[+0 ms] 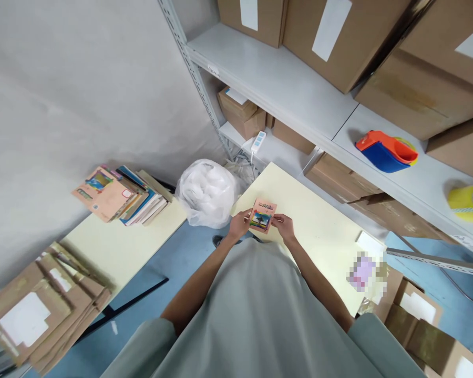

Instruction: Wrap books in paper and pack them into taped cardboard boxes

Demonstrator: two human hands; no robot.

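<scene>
Between my two hands is a small pink book (263,216) with a dark tree on a colourful picture on its cover. My left hand (239,224) grips its left edge, and my right hand (284,227) pinches the lower right edge. The book is held over the near left end of a cream table (311,226). On another table to the left lies a stack of books (142,197), topped by a larger pink one with a similar picture.
A white plastic bag (207,191) bulges between the tables. Flattened cardboard boxes (63,294) lie at the lower left. Grey shelves (268,79) carry cartons, an orange and blue tape dispenser (386,151) and a tape roll (469,203). More cartons (425,336) stand at the lower right.
</scene>
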